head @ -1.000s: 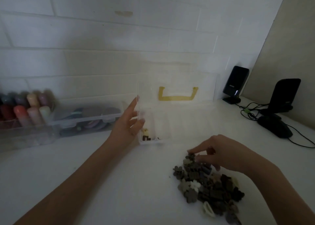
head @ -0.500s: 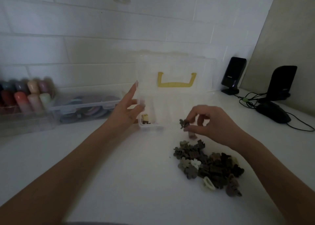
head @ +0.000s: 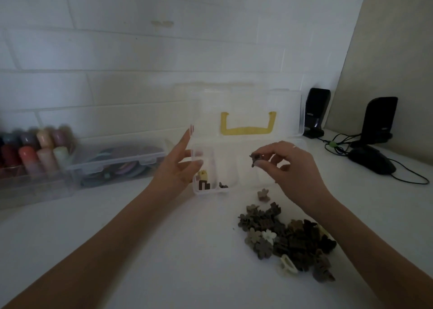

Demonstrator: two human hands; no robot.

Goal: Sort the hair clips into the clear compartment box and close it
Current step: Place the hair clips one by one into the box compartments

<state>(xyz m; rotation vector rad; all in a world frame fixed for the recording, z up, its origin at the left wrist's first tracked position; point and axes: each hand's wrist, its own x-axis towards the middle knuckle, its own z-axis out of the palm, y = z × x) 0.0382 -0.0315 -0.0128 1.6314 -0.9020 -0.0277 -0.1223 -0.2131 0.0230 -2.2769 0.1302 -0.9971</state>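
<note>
The clear compartment box [head: 234, 165] stands open on the white table, its lid with a yellow handle [head: 247, 124] leaning back against the wall. A few clips lie in its two left compartments. My left hand [head: 181, 165] rests against the box's left wall, fingers spread. My right hand [head: 290, 165] pinches a small dark flower clip [head: 255, 160] above the box's middle compartments. A pile of brown, grey and white flower clips [head: 288, 240] lies in front of the box, right of centre. One beige clip [head: 263, 195] sits apart between pile and box.
At the left stand a clear case of coloured bottles [head: 30, 158] and a closed clear box of round items [head: 117, 163]. Two black speakers [head: 316, 111], a black mouse [head: 372, 161] and cables occupy the back right corner.
My right hand took a dark clip from the pile and lifted it up over the box. The left hand stayed at the box's left wall.
</note>
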